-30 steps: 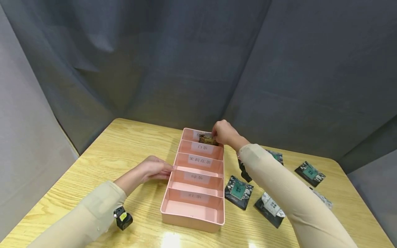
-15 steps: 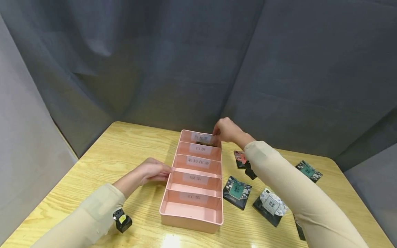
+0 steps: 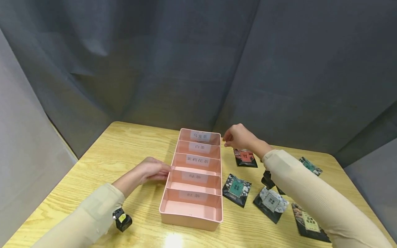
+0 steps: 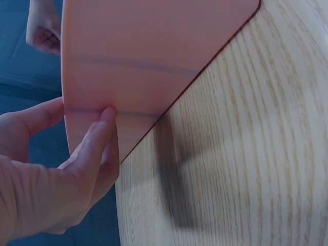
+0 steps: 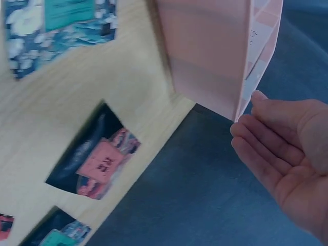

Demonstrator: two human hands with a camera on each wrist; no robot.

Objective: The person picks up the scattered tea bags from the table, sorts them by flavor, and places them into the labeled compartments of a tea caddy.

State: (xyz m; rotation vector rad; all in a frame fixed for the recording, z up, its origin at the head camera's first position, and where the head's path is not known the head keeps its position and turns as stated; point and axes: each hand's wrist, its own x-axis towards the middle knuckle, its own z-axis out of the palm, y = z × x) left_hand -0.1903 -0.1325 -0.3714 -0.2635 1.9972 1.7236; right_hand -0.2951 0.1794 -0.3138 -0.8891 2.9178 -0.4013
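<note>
A pink box (image 3: 191,220) with a row of labelled compartments stands lengthwise on the table. My left hand (image 3: 153,169) pinches its left wall at the rim; in the left wrist view the fingers (image 4: 100,136) lie against the outer side while the thumb tip passes behind the edge. Just off the far right corner, my right hand (image 3: 240,137) hangs with loosely bent fingers and nothing in them. In the far compartment only a thin dark sliver of a tea packet (image 3: 203,142) shows; the rest is hidden behind the divider. The nearer compartments hold nothing visible.
Right of the box lie tea packets with a red label (image 3: 246,156), a teal label (image 3: 237,188), a grey label (image 3: 271,204) and a yellow label (image 3: 310,222). Another teal-labelled packet (image 3: 311,166) lies further right. My right forearm partly covers some. A dark curtain (image 3: 186,69) hangs behind the table.
The right hand has let go of the dark gold packet, which dropped into the far compartment, and has moved right, out of the box. The left hand has stayed at the rim.
</note>
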